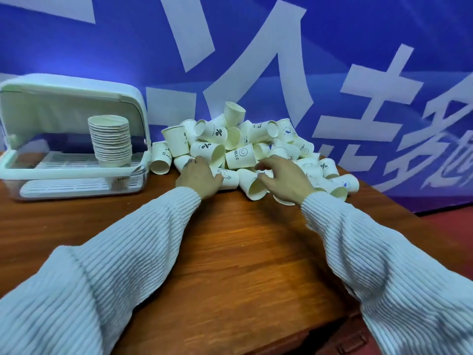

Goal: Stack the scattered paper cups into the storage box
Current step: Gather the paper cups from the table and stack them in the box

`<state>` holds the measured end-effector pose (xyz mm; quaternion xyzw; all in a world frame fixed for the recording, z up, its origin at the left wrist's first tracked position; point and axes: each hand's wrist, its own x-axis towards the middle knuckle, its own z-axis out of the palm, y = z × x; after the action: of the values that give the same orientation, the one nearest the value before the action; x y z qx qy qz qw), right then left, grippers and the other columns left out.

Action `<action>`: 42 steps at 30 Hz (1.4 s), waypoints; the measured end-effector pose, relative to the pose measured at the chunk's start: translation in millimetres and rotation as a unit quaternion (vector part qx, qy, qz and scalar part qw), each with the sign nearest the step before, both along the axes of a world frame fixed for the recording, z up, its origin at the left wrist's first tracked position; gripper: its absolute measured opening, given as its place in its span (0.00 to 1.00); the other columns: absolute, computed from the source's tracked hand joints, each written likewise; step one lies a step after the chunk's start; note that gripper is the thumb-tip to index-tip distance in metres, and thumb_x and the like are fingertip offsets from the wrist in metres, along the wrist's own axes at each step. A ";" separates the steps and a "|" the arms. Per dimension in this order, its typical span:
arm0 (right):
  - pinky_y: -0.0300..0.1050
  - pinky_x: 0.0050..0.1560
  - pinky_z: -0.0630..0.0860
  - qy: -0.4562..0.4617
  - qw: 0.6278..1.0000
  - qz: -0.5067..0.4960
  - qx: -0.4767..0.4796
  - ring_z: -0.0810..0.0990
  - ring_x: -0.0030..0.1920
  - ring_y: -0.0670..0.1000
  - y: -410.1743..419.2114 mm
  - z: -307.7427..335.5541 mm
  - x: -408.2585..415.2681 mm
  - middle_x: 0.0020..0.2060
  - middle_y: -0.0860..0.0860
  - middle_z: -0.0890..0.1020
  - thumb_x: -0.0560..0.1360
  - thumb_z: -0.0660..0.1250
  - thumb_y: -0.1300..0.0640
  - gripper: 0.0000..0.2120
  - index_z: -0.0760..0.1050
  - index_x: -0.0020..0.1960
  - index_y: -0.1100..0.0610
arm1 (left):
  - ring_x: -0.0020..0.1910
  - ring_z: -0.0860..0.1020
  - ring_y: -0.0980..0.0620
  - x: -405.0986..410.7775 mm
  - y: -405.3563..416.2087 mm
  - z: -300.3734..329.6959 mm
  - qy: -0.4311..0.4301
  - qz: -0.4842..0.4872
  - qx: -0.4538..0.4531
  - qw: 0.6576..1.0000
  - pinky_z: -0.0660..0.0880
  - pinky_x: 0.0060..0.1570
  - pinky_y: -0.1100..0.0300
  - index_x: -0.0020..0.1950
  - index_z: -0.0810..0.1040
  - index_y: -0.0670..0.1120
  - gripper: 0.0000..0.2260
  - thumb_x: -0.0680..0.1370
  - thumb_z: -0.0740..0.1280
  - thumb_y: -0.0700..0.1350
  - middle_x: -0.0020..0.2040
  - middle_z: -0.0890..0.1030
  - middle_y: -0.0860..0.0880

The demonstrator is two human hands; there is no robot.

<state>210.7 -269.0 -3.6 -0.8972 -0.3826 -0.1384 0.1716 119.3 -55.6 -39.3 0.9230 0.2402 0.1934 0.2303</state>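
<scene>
Both hands are in the heap of paper cups (238, 149) on the table (230, 252), the left hand (199, 175) resting on one, the right hand (284, 175) curled round another, seemingly gathering cups to nest before joining the stack (111, 140) in the storage box (76, 172).

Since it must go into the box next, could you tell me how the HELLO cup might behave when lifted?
The HELLO cup looks like thin paper, so probably light and easily crushed. It lies within the pile of paper cups, so lifting it may make neighbours roll.

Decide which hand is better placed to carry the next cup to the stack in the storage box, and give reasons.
Probably the left hand: it rests on a cup at the pile's left edge, on the storage box's side. The right hand lies farther right.
</scene>
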 end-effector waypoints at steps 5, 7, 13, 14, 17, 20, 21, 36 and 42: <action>0.56 0.72 0.69 0.035 0.996 0.061 -0.058 0.71 0.74 0.55 38.9 -2.3 -14.3 0.73 0.52 0.75 0.74 0.71 0.46 0.35 0.67 0.79 0.51 | 0.53 0.77 0.40 -10.3 5.4 4.3 -0.021 -0.057 -0.034 0.998 0.69 0.47 0.55 0.42 0.78 0.43 0.07 0.78 0.65 0.43 0.49 0.81 0.41; 0.57 0.73 0.68 0.067 0.991 0.081 -0.078 0.68 0.76 0.56 53.1 -3.8 -19.1 0.77 0.54 0.70 0.70 0.75 0.42 0.49 0.55 0.83 0.51 | 0.49 0.77 0.41 -20.6 4.6 9.8 -0.043 -0.068 -0.043 0.996 0.70 0.44 0.55 0.40 0.77 0.42 0.08 0.77 0.65 0.44 0.43 0.81 0.42; 0.50 0.67 0.72 0.090 0.989 0.113 0.018 0.76 0.69 0.53 76.4 -3.6 -37.7 0.70 0.51 0.76 0.72 0.73 0.36 0.47 0.54 0.83 0.46 | 0.47 0.79 0.41 -54.2 11.4 36.8 -0.103 -0.081 0.007 0.991 0.75 0.46 0.51 0.43 0.80 0.45 0.10 0.77 0.64 0.49 0.43 0.82 0.45; 0.48 0.66 0.72 0.089 0.989 0.118 0.022 0.76 0.68 0.53 79.2 -0.7 -40.6 0.69 0.51 0.76 0.72 0.74 0.37 0.47 0.55 0.83 0.47 | 0.45 0.78 0.40 -61.5 14.6 43.0 -0.126 -0.058 0.027 0.990 0.74 0.44 0.51 0.42 0.78 0.45 0.11 0.77 0.62 0.50 0.42 0.81 0.45; 0.52 0.66 0.72 0.066 0.991 0.118 0.010 0.75 0.68 0.54 88.7 11.7 -46.4 0.68 0.53 0.75 0.71 0.75 0.40 0.46 0.56 0.82 0.46 | 0.43 0.74 0.40 -86.3 34.7 69.5 -0.236 0.033 0.041 0.970 0.67 0.41 0.52 0.41 0.73 0.45 0.11 0.79 0.62 0.50 0.42 0.76 0.45; 0.50 0.63 0.73 0.061 0.988 0.112 0.083 0.76 0.65 0.55 106.5 31.7 -57.4 0.64 0.53 0.75 0.71 0.74 0.45 0.39 0.63 0.79 0.44 | 0.46 0.74 0.40 -115.2 71.7 97.7 -0.337 0.090 0.033 0.937 0.67 0.44 0.51 0.42 0.71 0.46 0.08 0.78 0.60 0.49 0.44 0.76 0.45; 0.48 0.63 0.73 0.064 0.984 0.115 0.119 0.76 0.65 0.54 115.8 39.8 -62.5 0.64 0.53 0.75 0.71 0.73 0.45 0.37 0.65 0.78 0.46 | 0.48 0.75 0.40 -123.8 84.7 105.3 -0.360 0.104 0.040 0.926 0.68 0.46 0.49 0.43 0.71 0.47 0.08 0.78 0.58 0.49 0.46 0.77 0.44; 0.46 0.61 0.70 0.124 0.969 0.198 0.081 0.75 0.65 0.56 270.7 99.0 -125.7 0.70 0.56 0.76 0.77 0.73 0.47 0.33 0.66 0.77 0.57 | 0.48 0.78 0.48 -194.2 172.6 110.4 -0.413 0.152 0.061 0.896 0.72 0.45 0.55 0.57 0.73 0.43 0.08 0.84 0.59 0.45 0.51 0.81 0.47; 0.53 0.73 0.68 0.114 0.973 0.191 -0.067 0.69 0.74 0.57 292.0 81.4 -113.9 0.78 0.57 0.63 0.75 0.71 0.38 0.42 0.61 0.81 0.55 | 0.46 0.79 0.46 -188.1 184.2 108.7 -0.403 0.130 0.084 0.902 0.73 0.43 0.54 0.57 0.73 0.42 0.07 0.85 0.59 0.45 0.50 0.82 0.45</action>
<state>96.7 23.0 77.8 -0.8267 -0.5335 0.0258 0.1767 -68.7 128.6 69.5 0.7428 0.2273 0.5965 0.2019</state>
